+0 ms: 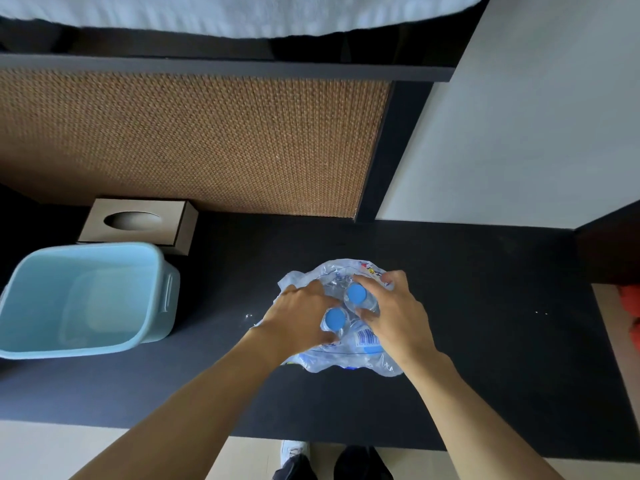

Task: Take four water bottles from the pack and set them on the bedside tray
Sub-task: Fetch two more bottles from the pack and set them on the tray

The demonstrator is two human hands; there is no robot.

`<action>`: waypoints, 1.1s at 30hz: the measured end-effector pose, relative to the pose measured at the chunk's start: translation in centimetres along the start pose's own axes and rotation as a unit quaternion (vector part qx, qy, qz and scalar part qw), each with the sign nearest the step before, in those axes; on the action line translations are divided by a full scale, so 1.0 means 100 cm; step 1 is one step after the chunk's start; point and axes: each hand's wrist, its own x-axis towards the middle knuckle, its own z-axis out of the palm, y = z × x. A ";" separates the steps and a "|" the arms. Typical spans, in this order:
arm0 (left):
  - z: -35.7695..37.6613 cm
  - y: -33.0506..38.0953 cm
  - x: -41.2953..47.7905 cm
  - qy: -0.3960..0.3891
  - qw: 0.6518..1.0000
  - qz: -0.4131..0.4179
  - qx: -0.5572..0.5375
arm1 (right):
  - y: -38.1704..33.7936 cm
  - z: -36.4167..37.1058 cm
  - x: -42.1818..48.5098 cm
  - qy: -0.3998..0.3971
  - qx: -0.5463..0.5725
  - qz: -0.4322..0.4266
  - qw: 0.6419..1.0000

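A clear plastic shrink-wrapped pack [349,358] of water bottles stands on the black bedside surface [485,341]. Two blue bottle caps show from above: one bottle [356,294] farther from me and one bottle [335,319] nearer. My left hand [298,317] wraps around the nearer bottle from the left. My right hand [394,313] grips the farther bottle from the right, thumb and fingers around its neck. A light blue plastic tray [38,271], a deep tub with nothing in it, sits at the left of the surface.
A brown tissue box [180,223] stands behind the tub against a woven brown panel [194,140]. A white wall [519,133] lies at the right, bedding at the top. My shoes [332,462] show below the front edge of the surface.
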 end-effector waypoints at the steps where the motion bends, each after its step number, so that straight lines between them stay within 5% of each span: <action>1: 0.001 0.000 0.000 0.002 1.000 0.001 0.003 | 0.001 0.001 0.000 0.000 -0.010 -0.012 1.000; 7: 0.009 -0.007 -0.002 0.037 0.998 -0.015 -0.048 | 0.007 0.005 0.001 0.038 0.052 -0.041 0.997; 11: -0.011 -0.002 -0.003 0.160 0.981 -0.012 -0.106 | 0.010 -0.004 0.000 0.132 0.145 -0.064 0.979; 15: -0.069 0.018 -0.005 0.245 0.939 0.019 -0.239 | -0.012 -0.059 -0.001 0.200 0.359 -0.082 0.908; 21: -0.203 0.111 -0.029 0.314 0.886 0.189 -0.283 | -0.054 -0.207 -0.032 0.339 0.473 -0.122 0.804; 26: -0.300 0.221 -0.067 0.313 0.832 0.297 -0.348 | -0.070 -0.346 -0.104 0.480 0.448 -0.129 0.744; 33: -0.370 0.398 -0.174 0.164 0.749 0.485 -0.421 | -0.071 -0.475 -0.305 0.642 0.383 -0.086 0.658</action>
